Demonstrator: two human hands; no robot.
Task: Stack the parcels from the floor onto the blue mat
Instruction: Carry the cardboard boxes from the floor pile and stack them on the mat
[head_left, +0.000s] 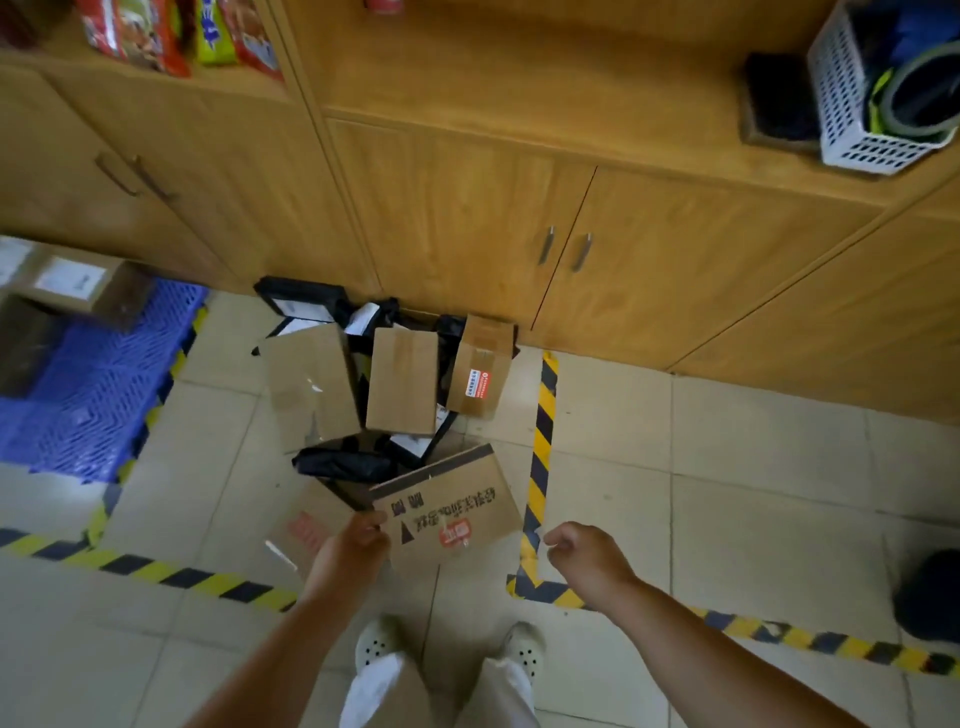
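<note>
A pile of parcels lies on the tiled floor against the wooden cabinet: three plain cardboard boxes (401, 380) side by side, with black plastic mailer bags (343, 464) under and around them. Nearest me is a printed cardboard box (457, 506) with black lettering and a red label. My left hand (356, 540) grips its near left corner. My right hand (582, 553) hovers to the right of that box with fingers loosely curled, holding nothing. The blue mat (98, 395) lies on the floor at the left, with brown boxes (78, 286) stacked on its far end.
Yellow-and-black hazard tape (543, 447) marks the floor around the pile. Wooden cabinet doors (467, 223) stand directly behind. A white perforated basket (878, 88) sits on the cabinet ledge at upper right. A dark round object (930, 597) lies at the right edge.
</note>
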